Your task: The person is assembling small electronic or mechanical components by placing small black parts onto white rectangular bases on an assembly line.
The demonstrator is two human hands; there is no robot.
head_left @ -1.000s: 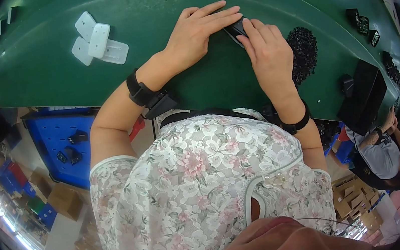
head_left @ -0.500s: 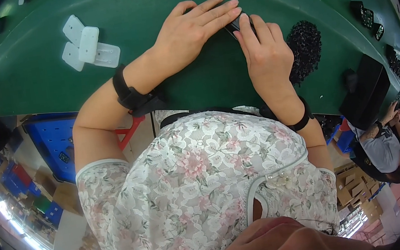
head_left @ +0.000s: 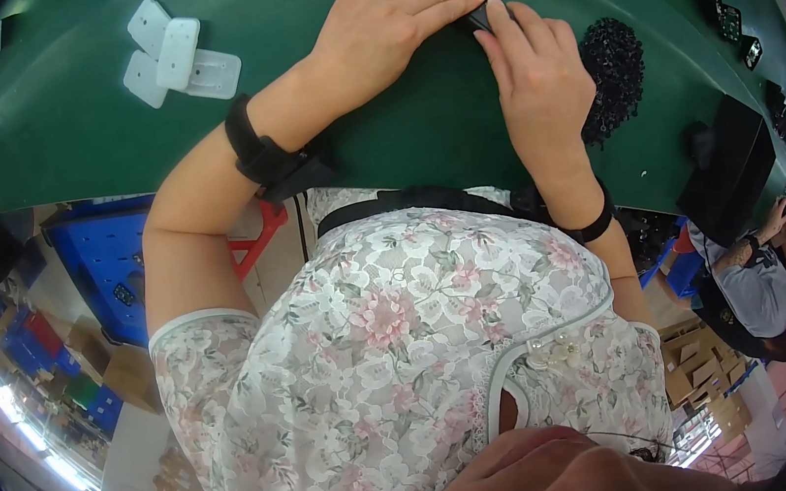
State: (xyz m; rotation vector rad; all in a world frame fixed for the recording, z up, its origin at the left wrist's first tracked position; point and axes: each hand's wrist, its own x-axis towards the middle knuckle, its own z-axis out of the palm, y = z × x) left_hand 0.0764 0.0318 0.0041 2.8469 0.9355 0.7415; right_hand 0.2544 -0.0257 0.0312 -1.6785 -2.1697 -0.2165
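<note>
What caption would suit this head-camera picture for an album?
Both hands, left hand and right hand, press a small black part on a green table, beside white plastic pieces.

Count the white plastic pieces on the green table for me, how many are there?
3, all in one cluster at the table's far left: one at the top, one rounded piece lying across the middle, one flat at the right. Others may hide underneath.

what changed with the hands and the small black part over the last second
Little changed. Both hands slid slightly toward the top of the picture with the view. The left hand lies flat beside the small black part, and the right hand presses on it as before. The white plastic pieces and the pile of black parts stayed put.
</note>
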